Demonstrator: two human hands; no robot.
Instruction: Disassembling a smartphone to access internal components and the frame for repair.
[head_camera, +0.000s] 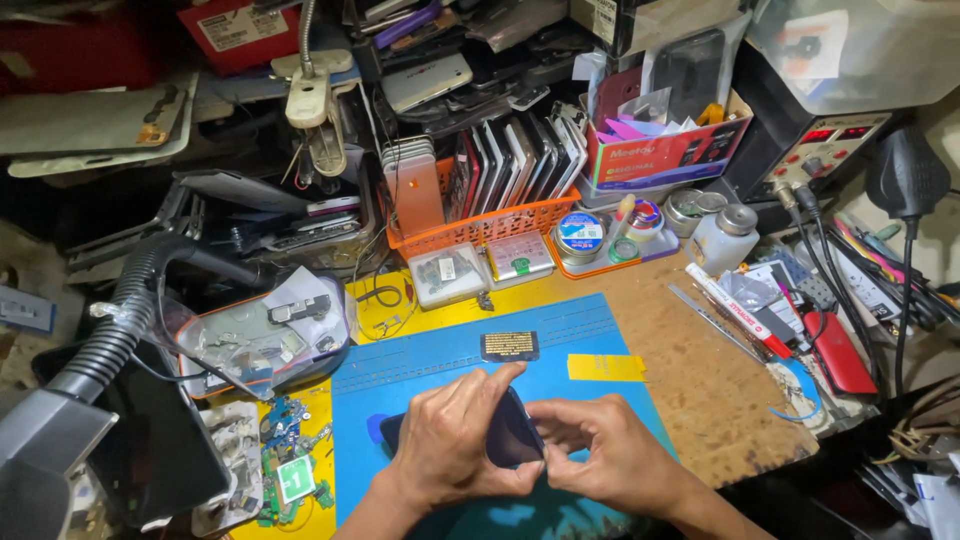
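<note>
Nearest us, both hands meet over the blue mat, a smooth rubbery sheet on the worn brown worktop. Left hand wraps a dark phone, a glossy, flat, rounded slab; its long axis runs from lower left to upper right. Left grip clamped on the phone, thumb across the glass. Right hand pinches the phone's right edge, fingers curled together. Beyond: orange basket of upright phones, small gold-patterned chip plate.
</note>
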